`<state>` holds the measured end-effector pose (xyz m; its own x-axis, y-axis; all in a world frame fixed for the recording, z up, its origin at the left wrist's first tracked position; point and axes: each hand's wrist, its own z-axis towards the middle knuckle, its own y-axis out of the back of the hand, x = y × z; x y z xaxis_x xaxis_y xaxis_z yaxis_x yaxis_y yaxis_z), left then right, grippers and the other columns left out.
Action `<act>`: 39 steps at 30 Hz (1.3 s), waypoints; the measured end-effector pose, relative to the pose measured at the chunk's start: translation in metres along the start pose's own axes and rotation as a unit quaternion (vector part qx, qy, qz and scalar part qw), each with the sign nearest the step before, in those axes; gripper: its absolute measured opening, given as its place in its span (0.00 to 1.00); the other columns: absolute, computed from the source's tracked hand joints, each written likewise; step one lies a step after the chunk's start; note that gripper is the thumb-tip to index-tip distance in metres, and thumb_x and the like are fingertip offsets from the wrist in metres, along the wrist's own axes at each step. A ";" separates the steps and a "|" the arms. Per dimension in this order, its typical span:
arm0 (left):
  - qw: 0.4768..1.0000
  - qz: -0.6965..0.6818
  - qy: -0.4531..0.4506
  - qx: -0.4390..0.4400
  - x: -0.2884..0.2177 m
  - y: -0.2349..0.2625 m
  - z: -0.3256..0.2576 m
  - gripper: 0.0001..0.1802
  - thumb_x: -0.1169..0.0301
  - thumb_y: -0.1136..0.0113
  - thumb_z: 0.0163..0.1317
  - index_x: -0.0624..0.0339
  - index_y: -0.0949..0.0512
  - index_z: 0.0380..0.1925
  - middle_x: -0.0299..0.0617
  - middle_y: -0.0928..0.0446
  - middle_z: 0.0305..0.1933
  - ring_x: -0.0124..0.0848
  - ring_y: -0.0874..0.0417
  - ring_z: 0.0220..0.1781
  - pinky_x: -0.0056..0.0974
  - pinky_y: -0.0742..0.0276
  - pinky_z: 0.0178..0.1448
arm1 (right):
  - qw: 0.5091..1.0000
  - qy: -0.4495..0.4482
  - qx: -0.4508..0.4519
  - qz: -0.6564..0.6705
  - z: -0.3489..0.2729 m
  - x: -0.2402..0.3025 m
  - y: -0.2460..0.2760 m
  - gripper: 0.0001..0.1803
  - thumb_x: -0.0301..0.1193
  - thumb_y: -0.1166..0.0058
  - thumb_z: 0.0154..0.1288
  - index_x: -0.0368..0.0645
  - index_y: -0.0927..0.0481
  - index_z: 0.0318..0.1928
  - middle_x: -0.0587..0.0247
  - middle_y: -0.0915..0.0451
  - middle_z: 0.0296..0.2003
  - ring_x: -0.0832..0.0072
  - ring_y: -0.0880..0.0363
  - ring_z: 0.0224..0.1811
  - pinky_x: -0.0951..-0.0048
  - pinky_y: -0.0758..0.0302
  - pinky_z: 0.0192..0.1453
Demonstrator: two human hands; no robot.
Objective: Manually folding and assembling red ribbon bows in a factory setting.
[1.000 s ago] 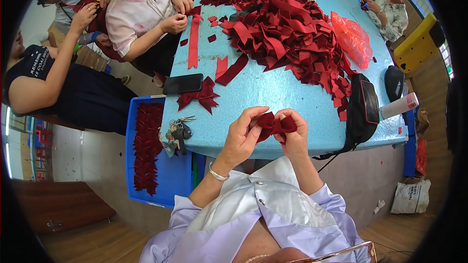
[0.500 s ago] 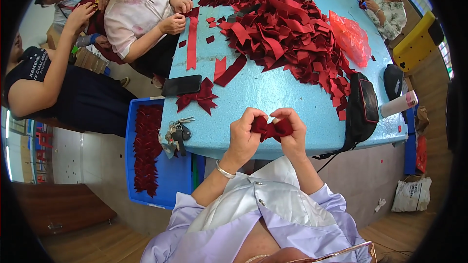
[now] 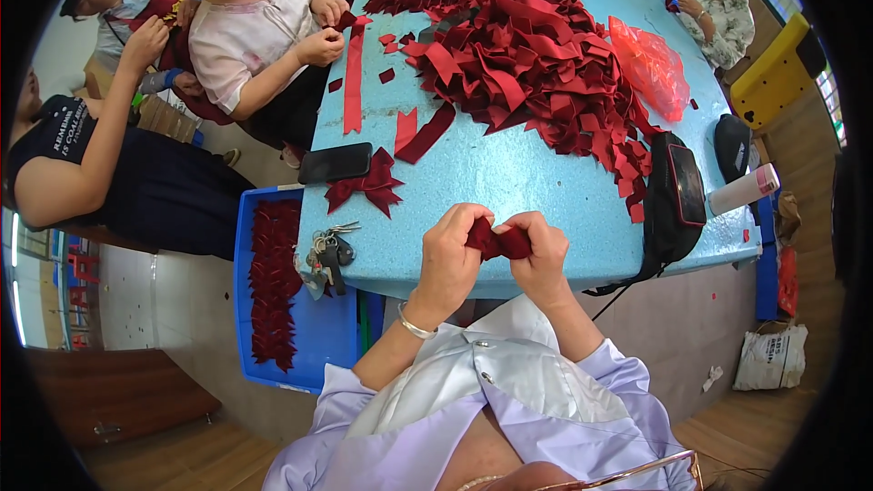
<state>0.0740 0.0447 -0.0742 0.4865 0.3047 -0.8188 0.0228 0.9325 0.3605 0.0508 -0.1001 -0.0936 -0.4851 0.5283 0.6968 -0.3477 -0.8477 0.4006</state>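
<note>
A small dark red ribbon bow (image 3: pixel 496 242) is pinched between my two hands, above the near edge of the blue table (image 3: pixel 400 245). My left hand (image 3: pixel 449 256), with a silver bangle at its wrist, grips the bow's left loop. The right loop is in the thumb and bent fingers of my right hand (image 3: pixel 538 259). Fingers partly cover both loops. Left of my hands, a finished-looking bow (image 3: pixel 367 184) lies partly under a black phone (image 3: pixel 336 164). Beyond it are a cut ribbon strip (image 3: pixel 426 135) and a longer red strip (image 3: pixel 354 82).
A large heap of red ribbon pieces (image 3: pixel 532 64) fills the table's middle, beside a red plastic bag (image 3: pixel 647 73). Keys (image 3: pixel 331 250) lie at the left corner above a blue crate (image 3: pixel 318 336) holding rows of bows. A black pouch (image 3: pixel 668 209) and pink-capped bottle (image 3: pixel 744 189) stand right. Co-workers sit around.
Both hands still hold the bow; my fingers have closed further over its loops, and the knot at its middle shows less. A co-worker at the far left has shifted their hands slightly.
</note>
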 end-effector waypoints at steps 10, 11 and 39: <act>0.943 -0.285 0.141 -0.099 0.003 -0.026 -0.003 0.07 0.84 0.54 0.61 0.63 0.27 0.32 0.34 0.25 0.32 0.22 0.25 0.33 0.28 0.27 0.37 | 0.976 -0.161 -0.049 0.138 -0.004 0.005 -0.011 0.03 0.20 0.45 0.60 0.38 0.26 0.32 0.65 0.22 0.22 0.83 0.26 0.23 0.79 0.28 0.28; 0.925 -0.326 0.162 -0.109 0.004 -0.027 -0.002 0.06 0.83 0.53 0.62 0.62 0.28 0.31 0.34 0.25 0.32 0.22 0.26 0.33 0.27 0.28 0.38 | 0.971 -0.168 -0.055 0.158 -0.004 0.005 -0.012 0.02 0.20 0.46 0.61 0.37 0.26 0.31 0.66 0.22 0.22 0.85 0.27 0.23 0.79 0.29 0.27; 0.857 -0.452 0.194 -0.156 0.011 -0.043 -0.006 0.15 0.65 0.56 0.74 0.57 0.34 0.27 0.37 0.30 0.29 0.23 0.34 0.31 0.29 0.33 0.37 | 0.951 -0.204 -0.041 0.231 -0.008 0.000 -0.021 0.06 0.19 0.57 0.60 0.38 0.32 0.26 0.71 0.30 0.21 0.87 0.37 0.24 0.81 0.38 0.26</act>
<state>0.0730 0.0092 -0.1013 0.0659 -0.5844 -0.8088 -0.0271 0.8092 -0.5869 0.0516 -0.0822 -0.1064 -0.2558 0.0246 0.9664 -0.2432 -0.9692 -0.0397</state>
